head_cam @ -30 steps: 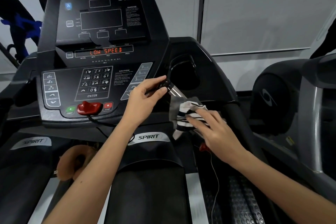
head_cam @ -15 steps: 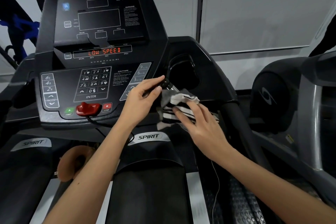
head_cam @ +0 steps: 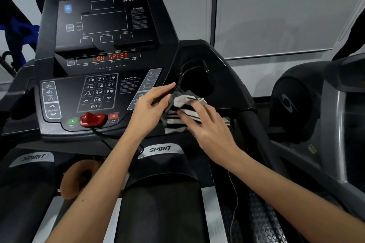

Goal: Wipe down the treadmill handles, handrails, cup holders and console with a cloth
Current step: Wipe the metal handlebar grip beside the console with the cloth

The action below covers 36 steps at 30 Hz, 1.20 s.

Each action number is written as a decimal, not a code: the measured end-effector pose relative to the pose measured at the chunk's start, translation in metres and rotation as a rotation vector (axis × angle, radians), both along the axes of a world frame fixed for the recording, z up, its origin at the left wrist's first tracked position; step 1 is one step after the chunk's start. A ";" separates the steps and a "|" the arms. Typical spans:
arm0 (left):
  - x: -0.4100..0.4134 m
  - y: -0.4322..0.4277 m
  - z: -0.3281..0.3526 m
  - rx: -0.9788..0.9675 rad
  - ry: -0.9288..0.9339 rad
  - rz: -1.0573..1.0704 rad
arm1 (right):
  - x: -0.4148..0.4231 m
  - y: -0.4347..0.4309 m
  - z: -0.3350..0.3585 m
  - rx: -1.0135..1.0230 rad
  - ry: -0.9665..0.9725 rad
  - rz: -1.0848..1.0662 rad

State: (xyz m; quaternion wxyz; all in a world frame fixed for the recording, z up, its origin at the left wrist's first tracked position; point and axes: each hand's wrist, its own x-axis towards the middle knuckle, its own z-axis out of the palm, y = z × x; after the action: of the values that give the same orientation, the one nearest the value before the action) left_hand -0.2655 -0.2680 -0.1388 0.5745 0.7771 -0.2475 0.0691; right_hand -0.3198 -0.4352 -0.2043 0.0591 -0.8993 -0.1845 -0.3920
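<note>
Striped cloth point(head_cam: 182, 109) bunched over the short pulse-grip handle point(head_cam: 174, 89), right next to the console point(head_cam: 98, 92) buttons

The cloth sits just below the right cup holder point(head_cam: 197, 79), draped over that handle with its tail hanging down. Right hand point(head_cam: 205, 124) lies flat on top of it, fingers point(head_cam: 189, 113) extended and pressing rather than curled around. Left hand point(head_cam: 150, 109) is pinched shut on the handle's dark end, thumb and forefinger touching the cloth's edge. My worry: the display reads LOW SPEED, and the speed keys point(head_cam: 150, 80) and STOP button point(head_cam: 113, 117) are near that left hand, so a sloppy swipe could bump a key. The loose cloth could also slip off, since nothing's really gripping it.
</note>
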 end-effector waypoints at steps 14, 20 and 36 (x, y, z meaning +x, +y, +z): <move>-0.003 -0.001 0.003 -0.005 0.011 0.016 | -0.003 -0.038 0.002 0.427 0.337 0.325; -0.002 -0.004 0.001 -0.015 -0.003 0.049 | 0.039 -0.010 0.065 0.919 0.802 0.378; -0.005 -0.002 0.004 0.022 0.021 0.046 | 0.001 -0.059 0.024 0.827 0.968 0.390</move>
State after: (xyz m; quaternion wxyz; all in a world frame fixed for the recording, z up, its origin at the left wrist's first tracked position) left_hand -0.2703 -0.2701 -0.1343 0.5667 0.7896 -0.2241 0.0716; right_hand -0.3188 -0.4938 -0.1801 0.5454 -0.8271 -0.1310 0.0356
